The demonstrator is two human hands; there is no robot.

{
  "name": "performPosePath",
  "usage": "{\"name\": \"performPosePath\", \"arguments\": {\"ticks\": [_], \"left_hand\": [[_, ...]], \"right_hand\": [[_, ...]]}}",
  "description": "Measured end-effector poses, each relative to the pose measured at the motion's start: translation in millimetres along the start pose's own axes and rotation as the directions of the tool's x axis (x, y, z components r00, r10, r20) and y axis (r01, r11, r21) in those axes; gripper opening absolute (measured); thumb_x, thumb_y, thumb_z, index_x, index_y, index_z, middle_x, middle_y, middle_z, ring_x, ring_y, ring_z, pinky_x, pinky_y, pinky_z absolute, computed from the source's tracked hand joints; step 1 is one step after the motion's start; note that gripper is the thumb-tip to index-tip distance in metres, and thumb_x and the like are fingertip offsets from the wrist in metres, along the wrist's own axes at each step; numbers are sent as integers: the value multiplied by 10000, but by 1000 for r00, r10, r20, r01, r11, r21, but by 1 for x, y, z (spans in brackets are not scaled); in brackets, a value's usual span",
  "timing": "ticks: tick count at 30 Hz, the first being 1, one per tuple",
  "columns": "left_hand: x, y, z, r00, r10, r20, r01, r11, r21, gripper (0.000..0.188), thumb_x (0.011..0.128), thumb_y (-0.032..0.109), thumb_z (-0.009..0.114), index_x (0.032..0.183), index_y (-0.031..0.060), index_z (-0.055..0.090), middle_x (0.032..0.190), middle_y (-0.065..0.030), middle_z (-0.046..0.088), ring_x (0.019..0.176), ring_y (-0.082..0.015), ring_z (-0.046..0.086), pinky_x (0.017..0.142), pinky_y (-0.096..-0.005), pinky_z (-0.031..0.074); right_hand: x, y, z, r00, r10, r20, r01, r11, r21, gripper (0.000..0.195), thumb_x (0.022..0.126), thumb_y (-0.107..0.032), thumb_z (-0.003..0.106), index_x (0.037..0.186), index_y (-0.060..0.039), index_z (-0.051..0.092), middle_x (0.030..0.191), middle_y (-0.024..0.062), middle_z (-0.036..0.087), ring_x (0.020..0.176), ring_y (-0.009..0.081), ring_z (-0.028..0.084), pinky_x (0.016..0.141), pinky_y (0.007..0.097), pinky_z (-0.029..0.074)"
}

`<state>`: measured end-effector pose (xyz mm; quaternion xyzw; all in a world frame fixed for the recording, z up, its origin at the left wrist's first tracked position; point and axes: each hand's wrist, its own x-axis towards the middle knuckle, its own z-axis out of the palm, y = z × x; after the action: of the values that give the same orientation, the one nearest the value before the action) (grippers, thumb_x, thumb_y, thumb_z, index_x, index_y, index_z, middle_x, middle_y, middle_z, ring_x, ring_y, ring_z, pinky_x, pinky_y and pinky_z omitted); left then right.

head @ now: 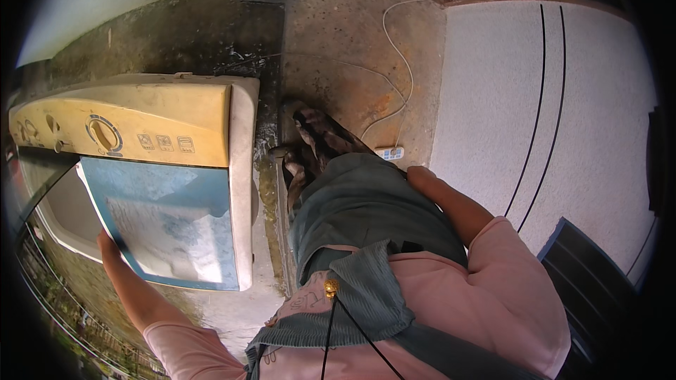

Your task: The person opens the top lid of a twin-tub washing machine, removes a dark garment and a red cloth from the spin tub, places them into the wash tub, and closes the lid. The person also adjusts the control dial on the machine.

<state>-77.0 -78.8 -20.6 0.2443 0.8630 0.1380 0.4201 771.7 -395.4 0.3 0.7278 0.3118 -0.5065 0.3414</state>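
Observation:
A twin-tub washing machine with a yellow control panel stands to my left. Its blue-framed, partly see-through lid lies over the nearer tub, and beside it the white washtub is uncovered. My left hand is at the lid's far edge, beside the tub; its fingers are mostly hidden, so its grip does not show. My right hand is low at my right side, against the grey-green apron, near a white power strip on the floor. Whether it holds anything cannot be seen.
White cables curve across the stained concrete floor ahead of my feet. A white wall with two dark lines rises on the right. Below it stands a dark, blue-edged panel. A raised edge runs between the washing machine and me.

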Motion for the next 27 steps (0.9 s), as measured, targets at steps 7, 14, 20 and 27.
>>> {"name": "performPosePath", "arguments": {"ticks": [7,14,20,27], "left_hand": [[2,-3,-1,1000,-6,-4,6,1000,-8,626,796,448,554,1189,-38,557,1071,-146,605,940,-280,584,820,-408,476],[5,-6,-2,1000,-18,-13,18,1000,-11,627,793,449,558,1186,-40,559,1067,-147,606,936,-280,584,818,-407,476],[7,-6,-2,999,-29,-20,29,1000,-4,629,790,450,562,1182,-41,561,1063,-147,607,932,-280,583,816,-407,476],[10,-4,1,999,-33,-29,33,999,2,630,787,451,566,1178,-42,563,1059,-147,608,928,-280,583,813,-407,475]], "right_hand": [[2,-1,0,1000,8,2,-8,1000,5,334,843,-190,483,1020,36,654,1084,262,613,1028,393,598,868,466,474],[2,-4,0,1000,-7,-13,7,1000,-6,333,847,-193,480,1007,43,652,1071,265,616,1023,394,600,869,469,475],[1,-8,-5,1000,3,24,-3,1000,5,371,850,-181,410,1030,54,633,1117,288,584,1067,395,572,894,470,442],[2,-7,-4,1000,-10,10,9,999,53,360,847,-186,433,1020,50,641,1106,282,593,1059,396,575,895,464,445]]}}
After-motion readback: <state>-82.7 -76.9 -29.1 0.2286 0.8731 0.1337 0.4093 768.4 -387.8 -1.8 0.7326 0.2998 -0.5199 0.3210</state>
